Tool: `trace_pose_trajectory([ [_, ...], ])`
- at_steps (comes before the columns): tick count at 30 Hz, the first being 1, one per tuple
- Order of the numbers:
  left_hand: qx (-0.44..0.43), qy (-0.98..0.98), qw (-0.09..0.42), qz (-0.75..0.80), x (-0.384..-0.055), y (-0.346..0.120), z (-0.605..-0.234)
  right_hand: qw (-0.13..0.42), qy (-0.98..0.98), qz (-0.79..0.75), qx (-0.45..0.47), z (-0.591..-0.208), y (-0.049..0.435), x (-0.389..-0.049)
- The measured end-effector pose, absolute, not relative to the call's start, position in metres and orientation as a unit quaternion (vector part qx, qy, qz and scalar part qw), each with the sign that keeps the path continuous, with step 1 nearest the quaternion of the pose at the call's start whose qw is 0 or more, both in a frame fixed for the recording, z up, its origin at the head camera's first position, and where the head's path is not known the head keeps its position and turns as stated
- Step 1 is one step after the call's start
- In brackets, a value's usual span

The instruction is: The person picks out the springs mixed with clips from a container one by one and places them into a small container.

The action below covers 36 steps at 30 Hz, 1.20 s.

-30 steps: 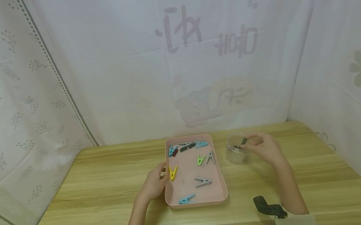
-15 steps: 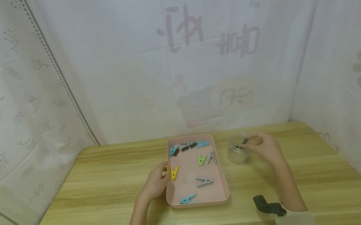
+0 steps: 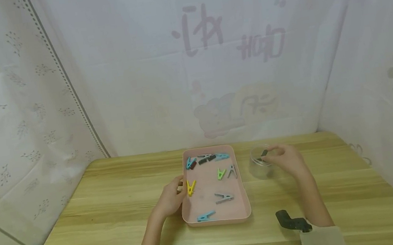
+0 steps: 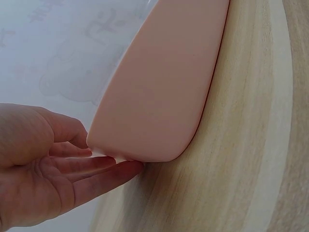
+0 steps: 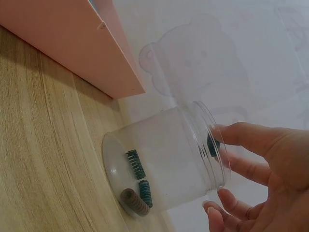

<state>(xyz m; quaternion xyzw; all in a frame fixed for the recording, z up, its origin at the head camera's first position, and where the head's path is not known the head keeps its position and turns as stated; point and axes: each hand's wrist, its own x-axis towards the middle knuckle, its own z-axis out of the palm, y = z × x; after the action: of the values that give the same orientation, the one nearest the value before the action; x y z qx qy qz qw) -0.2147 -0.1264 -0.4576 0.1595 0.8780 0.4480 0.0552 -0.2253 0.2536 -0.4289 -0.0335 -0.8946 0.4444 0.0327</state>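
1. The right hand (image 5: 270, 179) has its fingers clamped on a dark spring (image 5: 213, 145) at the mouth of the clear jar (image 5: 166, 140).
2. The left hand's (image 3: 169, 199) fingers, fairly straight, touch the pink tray (image 3: 205, 183).
3. Judging by this, a spring is being passed into or out of the jar; the next move calls for clearing its rim.

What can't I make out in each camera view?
Left wrist view: clips, hidden by the pink tray's wall; its far end, cut off by the top edge.
Right wrist view: part of the dark piece, covered by the right hand.
Head view: springs in the jar, too small.
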Motion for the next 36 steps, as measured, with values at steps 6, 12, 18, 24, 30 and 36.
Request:
trace_pose_trajectory([
  [6,0.158,0.877,0.055,0.450,-0.214,-0.125,-0.455,0.042,-0.892,0.450,-0.025,-0.433,0.252,-0.229],
  [12,0.162,0.876,0.057,0.450,-0.213,-0.125,-0.455,0.044,-0.890,0.454,-0.011,-0.438,0.250,-0.233],
  [18,0.180,0.880,0.039,0.438,-0.212,-0.126,-0.456,0.039,-0.889,0.456,-0.010,-0.442,0.251,-0.236],
  [24,0.180,0.880,0.037,0.437,-0.212,-0.126,-0.455,0.035,-0.888,0.458,-0.014,-0.441,0.252,-0.236],
  [30,0.183,0.878,0.034,0.441,-0.211,-0.126,-0.455,0.036,-0.890,0.454,-0.010,-0.434,0.253,-0.232],
  [36,0.177,0.877,0.037,0.444,-0.211,-0.126,-0.454,0.035,-0.891,0.453,-0.003,-0.425,0.253,-0.228],
])
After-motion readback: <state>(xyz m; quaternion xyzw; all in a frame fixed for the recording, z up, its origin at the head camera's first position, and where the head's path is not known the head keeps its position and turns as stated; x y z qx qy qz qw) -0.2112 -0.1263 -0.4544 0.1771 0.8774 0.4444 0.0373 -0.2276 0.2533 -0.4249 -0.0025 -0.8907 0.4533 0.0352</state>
